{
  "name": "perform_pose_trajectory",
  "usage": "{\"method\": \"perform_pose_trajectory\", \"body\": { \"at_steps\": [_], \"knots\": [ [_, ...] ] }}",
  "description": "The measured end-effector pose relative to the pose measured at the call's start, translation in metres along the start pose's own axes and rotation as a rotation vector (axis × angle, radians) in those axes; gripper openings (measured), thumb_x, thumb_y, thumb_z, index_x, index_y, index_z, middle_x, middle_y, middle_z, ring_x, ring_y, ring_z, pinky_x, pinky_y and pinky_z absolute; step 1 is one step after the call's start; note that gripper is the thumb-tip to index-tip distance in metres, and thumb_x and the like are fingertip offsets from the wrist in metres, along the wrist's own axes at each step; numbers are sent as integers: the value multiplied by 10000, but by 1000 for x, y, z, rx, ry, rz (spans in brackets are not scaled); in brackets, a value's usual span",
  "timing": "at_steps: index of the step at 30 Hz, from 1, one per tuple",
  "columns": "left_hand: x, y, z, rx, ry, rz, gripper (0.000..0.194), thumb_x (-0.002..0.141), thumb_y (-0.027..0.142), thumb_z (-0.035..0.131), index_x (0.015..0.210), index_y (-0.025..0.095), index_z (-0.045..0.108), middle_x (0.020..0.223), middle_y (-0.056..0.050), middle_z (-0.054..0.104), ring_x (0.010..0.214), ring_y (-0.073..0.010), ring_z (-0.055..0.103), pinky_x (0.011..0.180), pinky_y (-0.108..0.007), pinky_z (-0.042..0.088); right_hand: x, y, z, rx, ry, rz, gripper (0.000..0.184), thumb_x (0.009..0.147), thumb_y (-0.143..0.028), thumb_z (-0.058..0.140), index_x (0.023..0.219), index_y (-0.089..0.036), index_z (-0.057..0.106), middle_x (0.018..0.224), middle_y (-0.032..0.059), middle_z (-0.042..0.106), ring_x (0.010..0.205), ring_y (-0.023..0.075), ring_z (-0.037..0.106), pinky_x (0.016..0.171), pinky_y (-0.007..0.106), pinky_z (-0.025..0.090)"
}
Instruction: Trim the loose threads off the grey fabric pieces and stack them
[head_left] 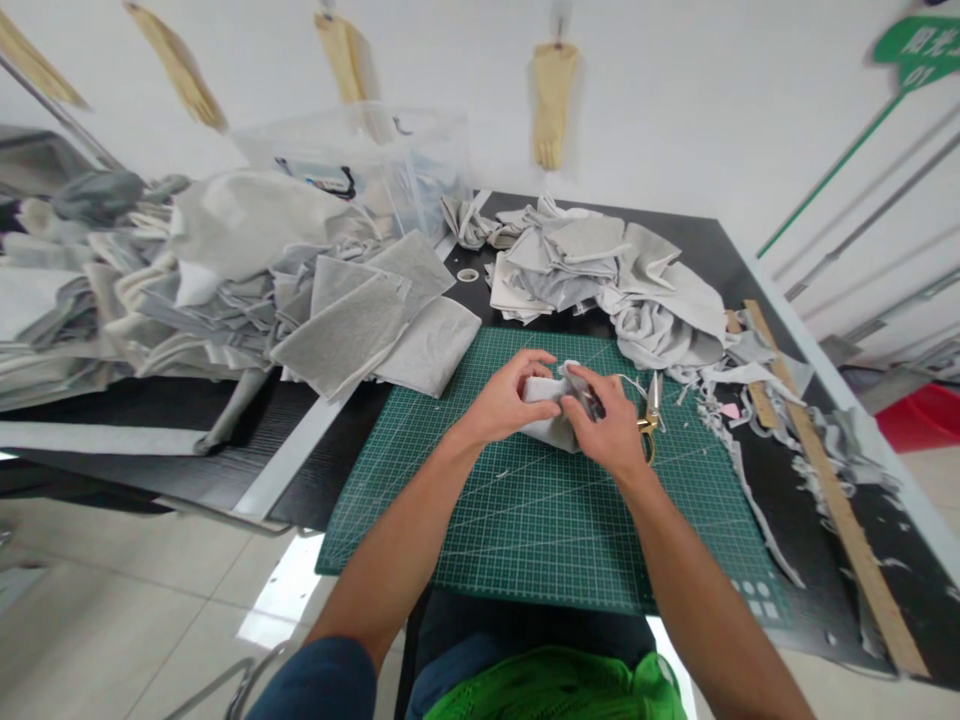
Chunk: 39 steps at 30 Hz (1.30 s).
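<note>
A folded piece of light grey cloth (553, 430) is held between both hands over the green cutting mat (540, 530). My left hand (514, 395) pinches its left side, thumb in front and fingers behind. On the right edge, my right hand (606, 412) grips the same cloth with its fingers curled over the top. Part of the cloth is hidden by the fingers. Scissors (652, 405) with gold handles lie on the mat just right of my right hand, their blades pointing away from me.
Heaped grey cloth (255, 230) covers the left table, and another cloth pile (585, 255) lies behind the mat. A tape roll (467, 275) sits between them. Along the right are a wooden ruler (832, 480) and scraps. A clear plastic bin (420, 160) stands against the wall.
</note>
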<state>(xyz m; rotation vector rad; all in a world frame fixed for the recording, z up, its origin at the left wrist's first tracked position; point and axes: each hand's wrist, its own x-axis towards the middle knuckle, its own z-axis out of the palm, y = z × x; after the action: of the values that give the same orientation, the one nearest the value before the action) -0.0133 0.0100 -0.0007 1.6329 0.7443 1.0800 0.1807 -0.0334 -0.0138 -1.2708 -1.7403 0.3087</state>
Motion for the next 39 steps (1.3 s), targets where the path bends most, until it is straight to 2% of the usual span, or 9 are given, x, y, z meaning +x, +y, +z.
{"method": "perform_pose_trajectory", "body": {
  "at_steps": [2, 5, 11, 14, 18, 23, 28, 33, 39],
  "knots": [
    [-1, 0, 3, -58, -27, 13, 673, 691, 240, 879, 1275, 226, 545, 1124, -56, 651, 905, -167, 654, 808, -293, 507, 0, 1, 0, 148, -117, 31, 482, 929, -414, 628, 1387, -266, 601, 1256, 84, 714, 1059, 253, 660, 938, 417, 524],
    [-1, 1, 4, -163, -54, -19, 675, 691, 246, 885, 1271, 240, 541, 1234, -83, 627, 954, -177, 669, 823, -305, 520, 2, 5, 2, 281, -181, 118, 343, 913, -414, 644, 1208, -243, 687, 1108, 62, 736, 967, 230, 676, 866, 376, 527],
    [1, 6, -3, -171, -2, -130, 758, 644, 310, 919, 1293, 224, 536, 1150, -94, 680, 986, -217, 675, 813, -314, 516, 2, 11, 4, 308, 81, 293, 222, 843, -427, 709, 909, -216, 686, 803, -9, 653, 675, 150, 537, 645, 292, 442],
    [2, 7, -6, -26, 1, -164, 562, 689, 409, 882, 1146, 184, 643, 1106, -83, 690, 951, -212, 659, 795, -315, 514, 1, 13, 5, 306, 214, 279, 215, 854, -419, 694, 924, -217, 675, 846, 1, 668, 721, 158, 563, 678, 299, 464],
    [1, 7, -7, 133, -51, -180, 372, 819, 517, 750, 818, 151, 688, 752, -7, 635, 706, -152, 574, 643, -273, 430, 2, 10, 3, 209, 223, 116, 170, 881, -399, 663, 910, -231, 657, 990, 52, 708, 841, 195, 625, 761, 348, 511],
    [2, 6, -2, 113, 31, -130, 293, 820, 419, 759, 946, 154, 735, 858, -26, 708, 768, -165, 612, 699, -280, 455, 0, 3, 0, 141, 160, 24, 176, 885, -370, 658, 1001, -237, 651, 1114, 88, 716, 1022, 240, 656, 889, 403, 531],
    [1, 5, 4, 33, -5, -135, 191, 818, 295, 722, 949, 159, 692, 818, -13, 692, 710, -139, 592, 659, -256, 421, -3, 3, 2, 213, 91, 86, 398, 877, -401, 688, 1244, -249, 653, 1094, 62, 724, 946, 214, 669, 868, 379, 535],
    [-1, 6, 8, -36, -29, -207, 280, 871, 424, 705, 977, 182, 611, 678, 26, 617, 536, -95, 463, 527, -229, 290, -2, 0, 3, 189, 86, 132, 238, 885, -431, 694, 1002, -231, 749, 830, 11, 648, 728, 166, 584, 708, 323, 500],
    [0, 9, 8, 63, -10, -142, 319, 884, 480, 681, 885, 163, 653, 779, -14, 632, 677, -130, 531, 616, -253, 399, 0, -4, 1, 253, 88, 183, 231, 927, -410, 645, 870, -204, 734, 752, -6, 621, 674, 145, 535, 665, 301, 451]
  ]
}}
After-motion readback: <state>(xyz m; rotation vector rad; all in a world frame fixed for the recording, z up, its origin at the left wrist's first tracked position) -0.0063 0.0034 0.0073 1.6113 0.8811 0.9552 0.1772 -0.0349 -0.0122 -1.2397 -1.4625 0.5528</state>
